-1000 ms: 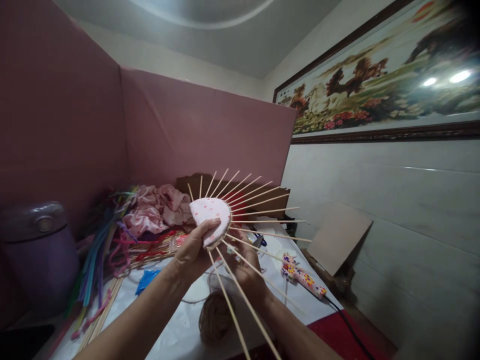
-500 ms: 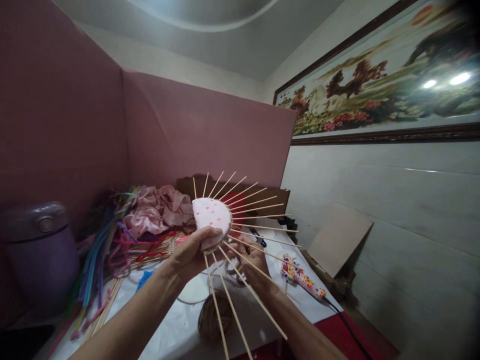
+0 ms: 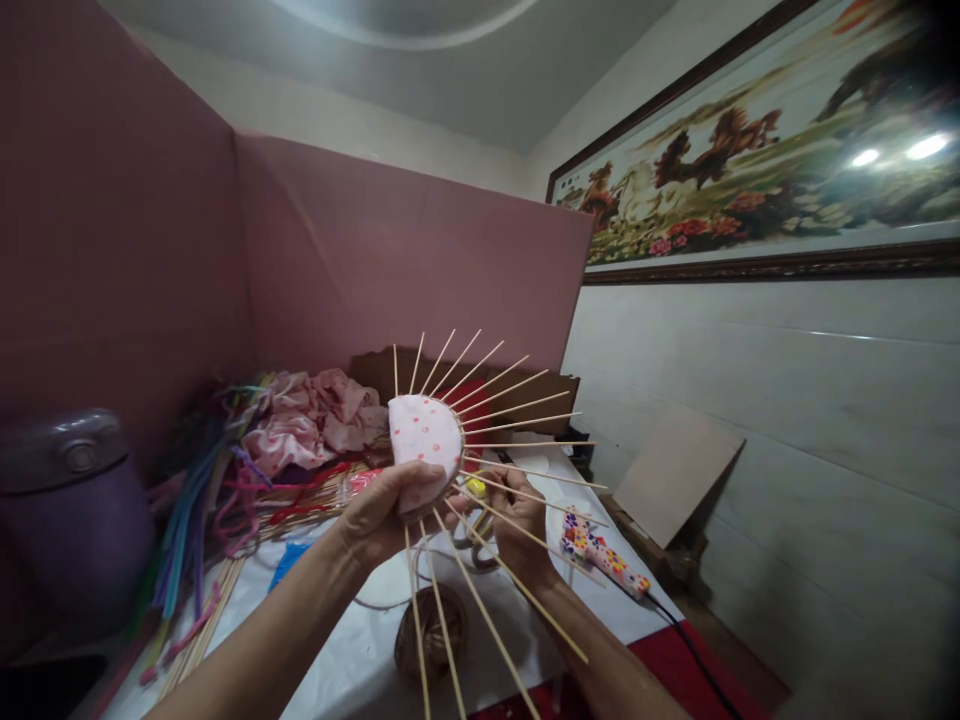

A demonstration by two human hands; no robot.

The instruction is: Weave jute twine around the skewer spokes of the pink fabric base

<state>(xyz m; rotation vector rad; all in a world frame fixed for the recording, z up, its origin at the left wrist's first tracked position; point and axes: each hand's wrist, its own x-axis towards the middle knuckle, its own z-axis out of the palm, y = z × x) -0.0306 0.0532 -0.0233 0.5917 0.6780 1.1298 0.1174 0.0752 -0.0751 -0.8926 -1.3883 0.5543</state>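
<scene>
A half-round piece (image 3: 424, 437) covered in pale pink fabric with red dots is in my left hand (image 3: 386, 510), thumb across its face and fingers behind it. Thin wooden sticks (image 3: 517, 419) fan out from its curved edge, upward, to the right and down toward me. Closed and pinching, my right hand (image 3: 519, 515) is among the lower right sticks, close to that edge. Brown cord loops (image 3: 480, 545) hang beside it; the strand at its fingertips is hard to make out. Below the sticks, a ball of brown cord (image 3: 429, 635) rests on the table.
A flower-patterned glue gun (image 3: 604, 560) with a black cable lies at right on the white table cover (image 3: 330, 650). Crumpled pink fabric (image 3: 315, 415), colourful fuzzy stems (image 3: 195, 520) and more sticks are at left, near a purple canister (image 3: 79, 540). Cardboard (image 3: 534, 395) stands behind.
The half-round piece has turned slightly, so its sticks point at changed angles. My right hand has shifted a little right, away from the edge, and a yellow item now shows behind the sticks.
</scene>
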